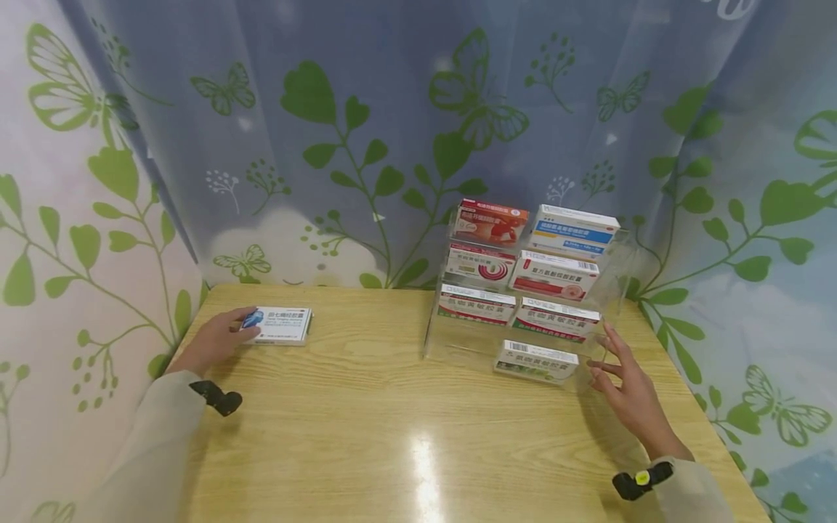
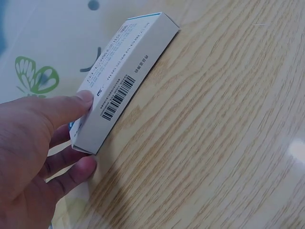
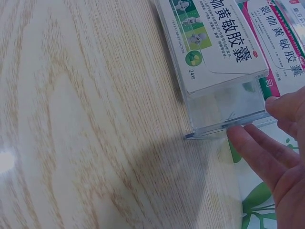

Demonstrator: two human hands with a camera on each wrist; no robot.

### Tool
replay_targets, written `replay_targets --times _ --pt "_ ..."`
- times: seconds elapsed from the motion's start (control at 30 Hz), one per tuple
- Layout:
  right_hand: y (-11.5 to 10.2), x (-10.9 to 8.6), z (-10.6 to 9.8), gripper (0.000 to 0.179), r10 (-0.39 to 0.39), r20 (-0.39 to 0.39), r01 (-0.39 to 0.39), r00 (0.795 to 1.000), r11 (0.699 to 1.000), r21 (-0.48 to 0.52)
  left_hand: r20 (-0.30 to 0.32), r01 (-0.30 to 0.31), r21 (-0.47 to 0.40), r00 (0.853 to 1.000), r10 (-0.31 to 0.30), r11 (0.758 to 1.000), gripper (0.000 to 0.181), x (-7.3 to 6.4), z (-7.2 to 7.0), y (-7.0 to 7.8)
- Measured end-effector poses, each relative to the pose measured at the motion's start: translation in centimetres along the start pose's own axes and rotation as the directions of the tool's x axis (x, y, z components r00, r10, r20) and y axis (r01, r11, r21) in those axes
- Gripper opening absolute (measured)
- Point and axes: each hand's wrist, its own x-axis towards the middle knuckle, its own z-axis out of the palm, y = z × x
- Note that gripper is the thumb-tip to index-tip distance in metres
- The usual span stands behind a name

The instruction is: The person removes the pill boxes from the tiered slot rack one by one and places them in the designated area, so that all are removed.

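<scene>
At the table's left, my left hand (image 1: 219,335) holds one end of a white and blue medicine box (image 1: 277,326). In the left wrist view its thumb (image 2: 78,106) lies on the box's upper face, with other fingers below and behind the near end. On the right, my right hand (image 1: 631,396) is at the right edge of a clear tiered display stand (image 1: 451,351). The right wrist view shows its fingers (image 3: 255,150) fairly straight against the stand's side. Nearest to it are a white and green medicine box (image 1: 536,362) and a white and red one (image 1: 556,319).
The stand's upper tiers hold more boxes, among them an orange-red one (image 1: 490,224) and a blue and white one (image 1: 574,231). Under everything is a wood-grain table (image 1: 366,428). Leaf-patterned curtains (image 1: 366,145) hang behind and at both sides.
</scene>
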Motion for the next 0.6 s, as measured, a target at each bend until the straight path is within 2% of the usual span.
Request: replay_targets --times 0.3,0.4,0.5,0.6 --pt "-0.2 0.0 0.1 0.092 0.003 0.0 -0.003 1.0 1.0 0.011 -0.02 -0.005 0.017 1.0 0.006 1.0 0.069 0.0 -0.1 0.2" --pt "-0.2 0.0 0.2 0.092 0.003 0.0 -0.003 1.0 1.0 0.01 -0.062 -0.031 0.027 0.998 0.033 0.999 0.068 0.1 0.0 0.4" --pt "-0.2 0.0 0.2 0.092 0.001 -0.001 -0.001 1.0 1.0 0.01 -0.145 -0.084 0.039 0.985 0.089 0.996 0.066 0.3 0.1 1.2" --pt "-0.2 0.0 0.1 0.092 -0.003 -0.003 0.003 1.0 1.0 0.009 -0.222 -0.16 0.049 0.961 0.167 0.986 0.059 0.6 0.3 3.0"
